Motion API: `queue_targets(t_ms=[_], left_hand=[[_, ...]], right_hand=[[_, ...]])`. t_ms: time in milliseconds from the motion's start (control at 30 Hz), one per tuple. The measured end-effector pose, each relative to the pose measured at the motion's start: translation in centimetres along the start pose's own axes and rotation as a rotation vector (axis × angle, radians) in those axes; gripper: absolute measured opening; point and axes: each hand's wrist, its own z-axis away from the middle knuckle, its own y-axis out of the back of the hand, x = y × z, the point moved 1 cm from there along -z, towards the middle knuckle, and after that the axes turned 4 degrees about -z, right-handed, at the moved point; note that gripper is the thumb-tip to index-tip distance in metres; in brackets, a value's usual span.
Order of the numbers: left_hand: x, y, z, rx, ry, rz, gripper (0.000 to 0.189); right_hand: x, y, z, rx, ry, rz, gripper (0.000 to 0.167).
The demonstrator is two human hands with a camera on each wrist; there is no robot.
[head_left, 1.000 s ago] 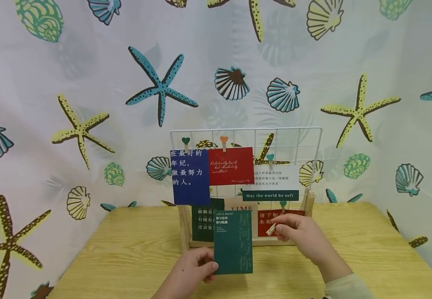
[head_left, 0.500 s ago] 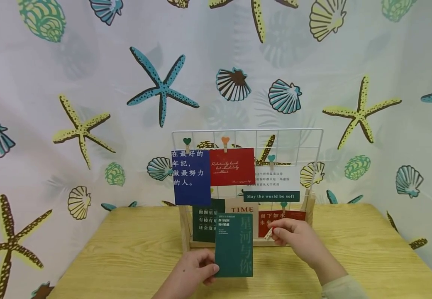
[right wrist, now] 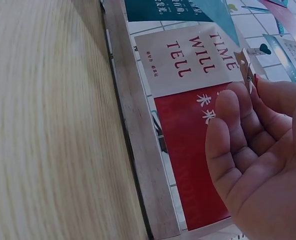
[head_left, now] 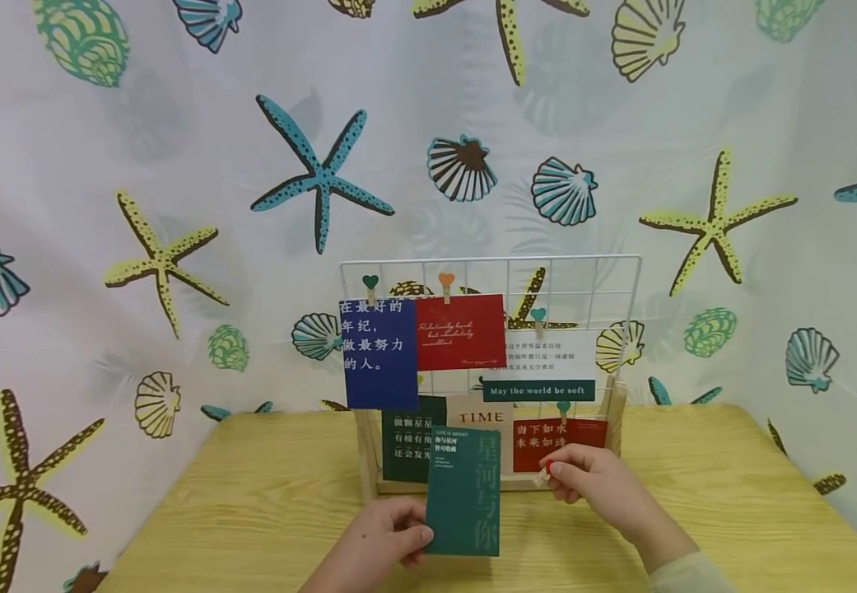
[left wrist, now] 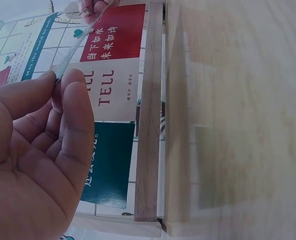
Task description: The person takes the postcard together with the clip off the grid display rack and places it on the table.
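Observation:
My left hand (head_left: 387, 531) pinches a teal card (head_left: 463, 494) by its lower left edge, thumb in front, and holds it upright before the rack. In the left wrist view the card (left wrist: 70, 55) shows nearly edge-on between thumb and forefinger. My right hand (head_left: 598, 486) pinches a small wooden clothespin (head_left: 542, 476) with a red top, just right of the card. The right wrist view shows this clothespin (right wrist: 246, 70) at the thumb and fingertips. Behind both hands stands a white wire grid rack (head_left: 576, 257) on a wooden base, with its lower middle hidden by the teal card.
Clipped on the grid are a blue card (head_left: 379, 354), a red card (head_left: 461, 332) and a white card (head_left: 539, 354). Lower down hang a dark green card (head_left: 404, 441), a beige card (right wrist: 188, 57) and another red card (head_left: 584, 432). A wooden table (head_left: 250, 511) lies beneath.
The teal card has come down slightly in my left hand. My right hand, holding the clothespin, has also lowered a little, uncovering more of the lower red card.

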Motion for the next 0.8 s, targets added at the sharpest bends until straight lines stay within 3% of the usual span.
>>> queue_targets(t_ms=[367,800], left_hand=[[-0.7,-0.3,-0.2,-0.045,-0.006,0.018,0.004],[-1.2,-0.6,-0.3,-0.065,0.089,-0.025,0.004]], right_hand=[[1.0,-0.1,-0.2,-0.019,-0.011,-0.018,0.026],[1.8,-0.2,-0.3,-0.062,-0.043,-0.014,0.026]])
